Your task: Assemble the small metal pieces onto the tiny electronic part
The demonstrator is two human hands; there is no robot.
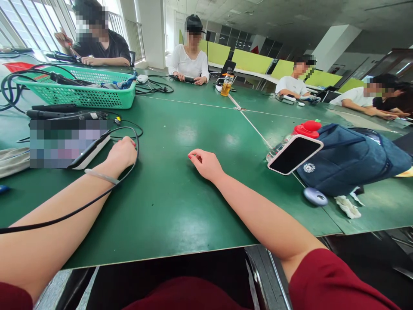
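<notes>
Both hands (pixel 124 151) (pixel 207 164) rest — white emblem (pixel 309 168) marks backpack (pixel 346 155).

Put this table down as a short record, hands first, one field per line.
left hand: curled, beside a white-edged device
right hand: loosely curled over the green tabletop, nothing visibly held
left side: light green perforated plastic basket, loaded
right side: navy fabric backpack; pale-framed black-screened phone before a clear red-lidded bottle
far side: other people, seated
</notes>
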